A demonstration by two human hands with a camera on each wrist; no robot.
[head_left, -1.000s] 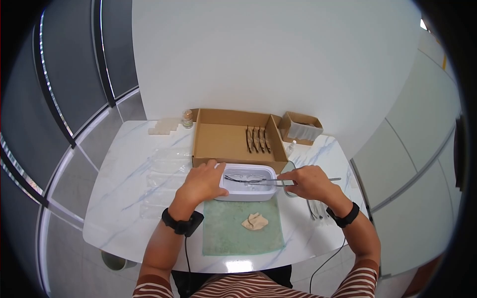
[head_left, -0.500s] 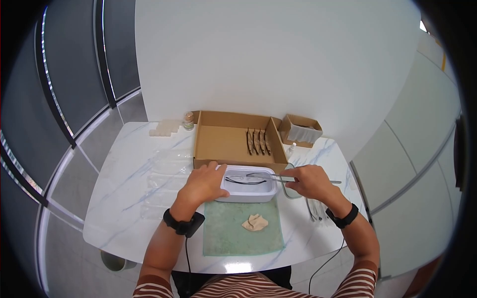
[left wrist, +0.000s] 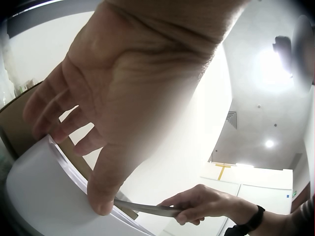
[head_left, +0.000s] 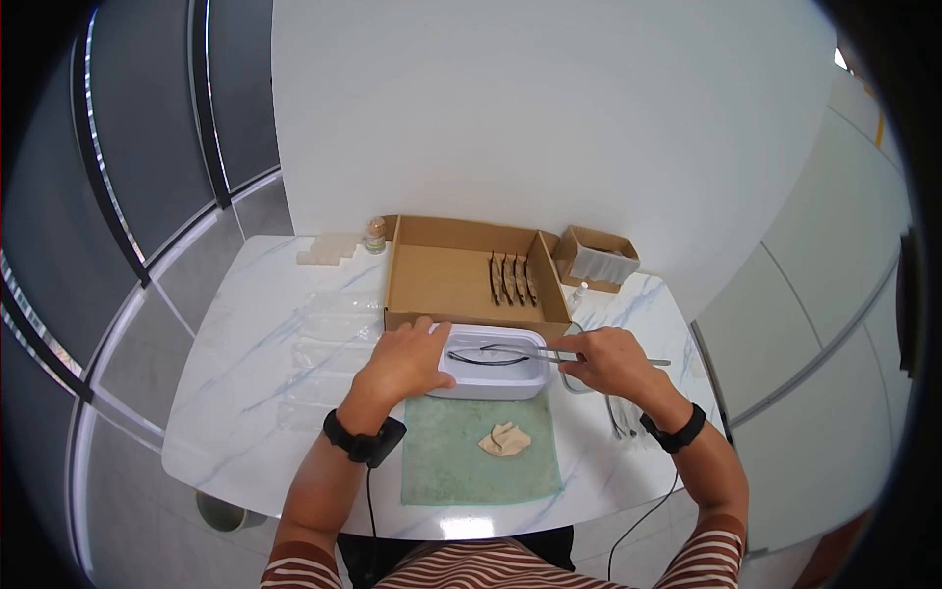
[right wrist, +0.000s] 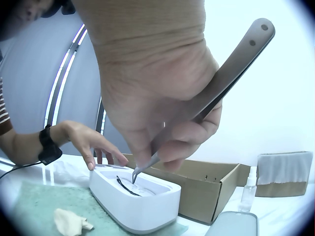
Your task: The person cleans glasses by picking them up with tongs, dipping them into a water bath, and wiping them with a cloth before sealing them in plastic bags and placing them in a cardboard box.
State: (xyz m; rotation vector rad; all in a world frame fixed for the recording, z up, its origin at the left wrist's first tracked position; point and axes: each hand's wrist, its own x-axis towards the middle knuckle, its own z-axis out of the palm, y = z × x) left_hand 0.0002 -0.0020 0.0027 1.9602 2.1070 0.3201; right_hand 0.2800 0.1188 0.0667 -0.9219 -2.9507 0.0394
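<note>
Left hand: the left hand (head_left: 402, 355) is gripping the left end of the white tub (head_left: 491, 390), fingers at the far rim, thumb on the near side.
Right hand: the right hand (head_left: 613, 363) is pinching the metal tweezers (right wrist: 231, 73) and aiming their bent tips down into the tub.
Tweezer tips: they are reaching the glasses (head_left: 491, 363); whether they are clamping the frame, I cannot tell.
Slip risk: the frame could be twisting loose, since narrow metal tips are giving little hold on a thin, smooth part.
Scratch risk: a lens could be getting marked if the hard points are sliding off the frame.
Tub risk: the tub could be swinging round if the tweezers are catching its wall, because the left hand is bracing one end only.
Glasses: they are lying inside the tub, between the hands, nearer the tweezer tips than the left thumb.
Farther out: the green cloth (head_left: 451, 471) is spreading on the near side of the tub; the cardboard box (head_left: 432, 285) is standing just behind it.
</note>
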